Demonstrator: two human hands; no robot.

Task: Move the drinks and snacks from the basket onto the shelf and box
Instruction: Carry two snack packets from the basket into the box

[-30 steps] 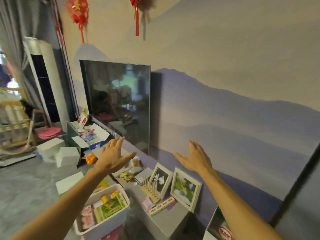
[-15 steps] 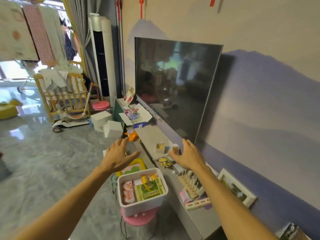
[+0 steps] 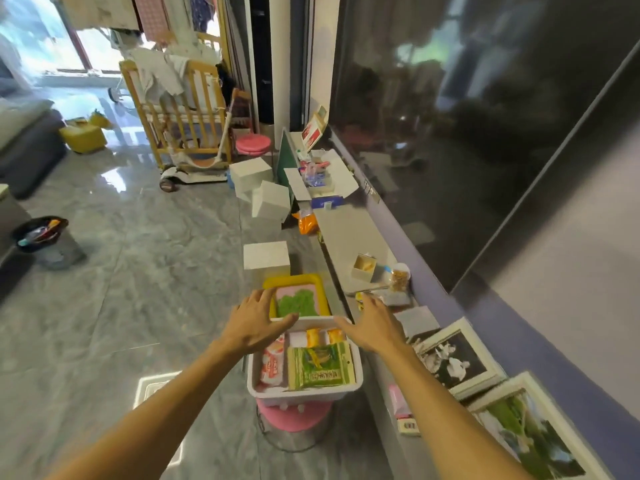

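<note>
Snacks fill a white basket (image 3: 304, 396), which sits on a pink stool (image 3: 294, 415) on the floor, just beside the front edge of the low grey shelf (image 3: 346, 230). A green packet (image 3: 320, 367) lies along the basket's right side, a red and white packet (image 3: 273, 363) along its left side, and 2 small yellow packets (image 3: 313, 337) stand against its far wall. The left hand (image 3: 254, 323) hangs over the basket's far-left corner, its fingers (image 3: 265, 296) spread and nearly straight, holding nothing. Its thumb lies near the far rim, though I cannot tell whether it touches. The right hand (image 3: 372, 327) is over the far-right corner, its fingers (image 3: 369, 301) likewise spread and empty. Beyond the basket a yellow tray (image 3: 298, 282) lies on the floor, and past it a white box (image 3: 266, 259). On the shelf a small open carton (image 3: 363, 267) stands near the back edge, and 2 framed pictures (image 3: 453, 358) are at its near end, below the dark TV screen (image 3: 450, 133).
</note>
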